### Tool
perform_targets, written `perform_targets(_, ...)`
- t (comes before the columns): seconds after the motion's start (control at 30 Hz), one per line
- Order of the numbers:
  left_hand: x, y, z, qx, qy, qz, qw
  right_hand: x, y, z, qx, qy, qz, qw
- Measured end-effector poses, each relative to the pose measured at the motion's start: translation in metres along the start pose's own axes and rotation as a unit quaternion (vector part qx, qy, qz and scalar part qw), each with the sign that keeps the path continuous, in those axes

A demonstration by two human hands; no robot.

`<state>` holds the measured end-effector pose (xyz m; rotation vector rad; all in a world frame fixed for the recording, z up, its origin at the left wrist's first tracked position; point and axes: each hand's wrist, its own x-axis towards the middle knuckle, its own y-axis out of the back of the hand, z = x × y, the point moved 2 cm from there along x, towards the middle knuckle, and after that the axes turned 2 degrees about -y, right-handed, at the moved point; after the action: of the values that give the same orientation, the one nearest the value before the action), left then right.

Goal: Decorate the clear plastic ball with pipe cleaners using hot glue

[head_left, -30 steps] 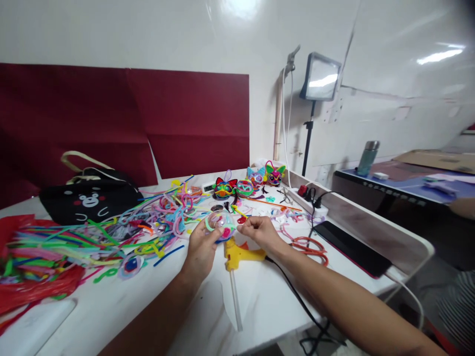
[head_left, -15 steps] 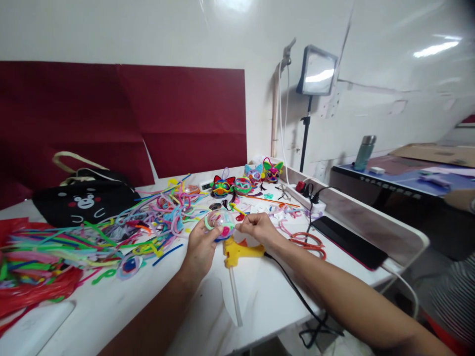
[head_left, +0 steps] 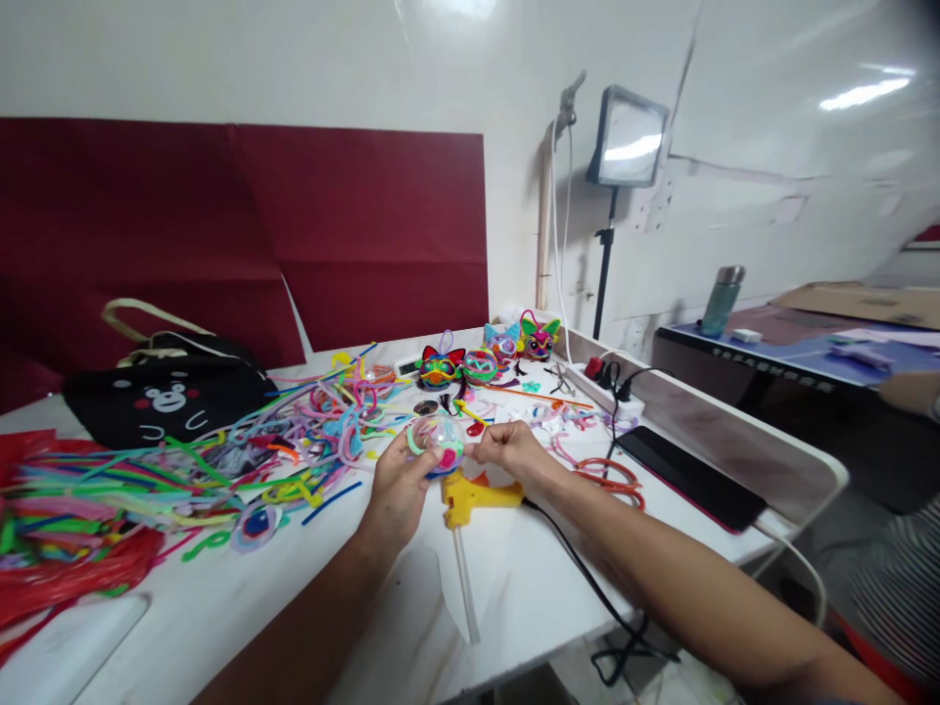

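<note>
I hold a little clear ball (head_left: 438, 441) with colored stems on it, up over the table (head_left: 514, 587), so I can work on it from both sides. My left hand (head_left: 397, 487) cups the ball. My right hand (head_left: 510, 448) pinches a stem at its side. The yellow glue gun (head_left: 474, 497) lies just under, close to grab. Fuzzy stems (head_left: 220, 460) crowd the left. The near table edge has bare room.

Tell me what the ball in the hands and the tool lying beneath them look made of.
Ball: seemingly clear glossy plastic, see-through, with coloured strips around it. Glue gun: looks like yellow moulded plastic, matte, with a pale translucent stick behind. Left hand and right hand both hold the ball.
</note>
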<state>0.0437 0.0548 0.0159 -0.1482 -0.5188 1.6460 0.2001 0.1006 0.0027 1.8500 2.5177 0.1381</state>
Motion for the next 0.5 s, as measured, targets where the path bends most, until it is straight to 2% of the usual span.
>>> perform_targets(0.3,-0.0005,0.0013,-0.0015,0.004,0.006,0.004,1.0,-0.0007,0.0006,-0.0018,-0.008,-0.021,-0.001,1.0)
perform_targets(0.5,-0.0001,0.0009,-0.001,0.004,0.012,-0.002,1.0,0.0021,0.0024,0.0006,-0.018,-0.011,-0.005,1.0)
